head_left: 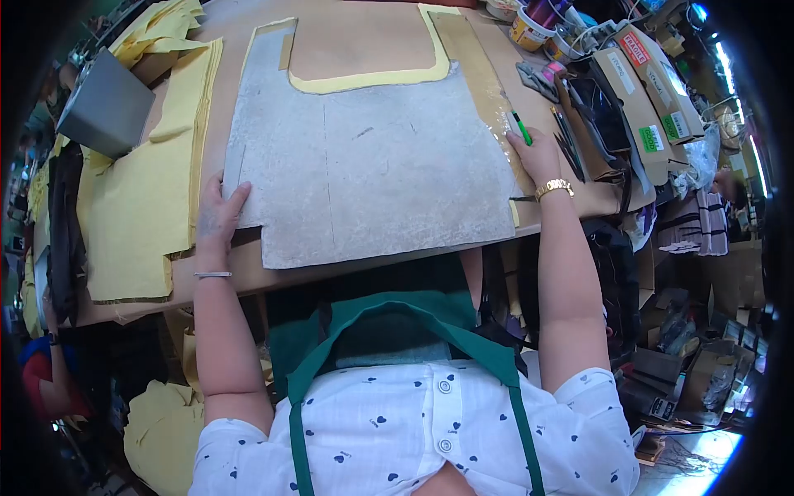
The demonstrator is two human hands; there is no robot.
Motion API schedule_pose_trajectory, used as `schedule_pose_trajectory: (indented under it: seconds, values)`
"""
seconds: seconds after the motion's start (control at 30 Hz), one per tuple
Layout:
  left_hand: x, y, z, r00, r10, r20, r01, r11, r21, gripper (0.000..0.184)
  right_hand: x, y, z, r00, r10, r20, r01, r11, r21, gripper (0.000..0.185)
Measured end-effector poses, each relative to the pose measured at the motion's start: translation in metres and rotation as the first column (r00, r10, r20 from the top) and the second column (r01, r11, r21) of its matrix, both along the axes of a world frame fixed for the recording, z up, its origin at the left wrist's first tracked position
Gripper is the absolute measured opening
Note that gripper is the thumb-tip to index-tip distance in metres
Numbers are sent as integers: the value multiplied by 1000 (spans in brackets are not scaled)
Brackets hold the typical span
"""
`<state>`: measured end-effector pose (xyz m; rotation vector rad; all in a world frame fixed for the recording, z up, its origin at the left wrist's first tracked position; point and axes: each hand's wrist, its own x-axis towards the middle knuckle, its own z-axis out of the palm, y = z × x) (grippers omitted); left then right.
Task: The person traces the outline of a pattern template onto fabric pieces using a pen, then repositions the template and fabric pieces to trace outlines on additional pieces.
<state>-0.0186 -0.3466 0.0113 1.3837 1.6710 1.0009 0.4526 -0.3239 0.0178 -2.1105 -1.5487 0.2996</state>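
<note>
A large grey template sheet [380,165] with a wide U-shaped notch at its far side lies on the table in front of me. Yellow fabric [364,83] shows around the notch, and a tan strip [465,58] runs along the right side. My left hand [222,207] grips the sheet's left edge, thumb on top; its other fingers are partly hidden. At the right edge, my right hand [538,157] holds a green pen [521,128] upright between its fingers. Its fingertips rest by the sheet's border.
A stack of yellow fabric pieces [136,231] lies on the left, with a grey metal block [106,103] on it. Long cardboard boxes [637,107], a dark pouch [600,116], pencils [568,145] and tubs [529,31] crowd the right. Another person's arm [56,355] shows at lower left.
</note>
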Motion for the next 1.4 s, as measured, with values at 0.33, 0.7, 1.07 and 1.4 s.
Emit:
schedule_pose_trajectory:
  seconds: [0.33,0.7,1.07,1.4]
  values:
    - [12,-3,8,918,10,-395,55,987,153,46,-4,22,0,987,1,161,16,995,-103,43]
    - [-11,19,-23,827,1,-562,119,977,178,45,-11,22,0,956,14,294,14,996,-93,44]
    - [7,7,-2,799,99,-593,12,984,180,50,9,28,-12,964,99,246,-41,972,-231,57]
    - [-6,15,-22,848,121,-516,14,968,250,39,-7,13,-4,973,57,225,-57,998,-5,50]
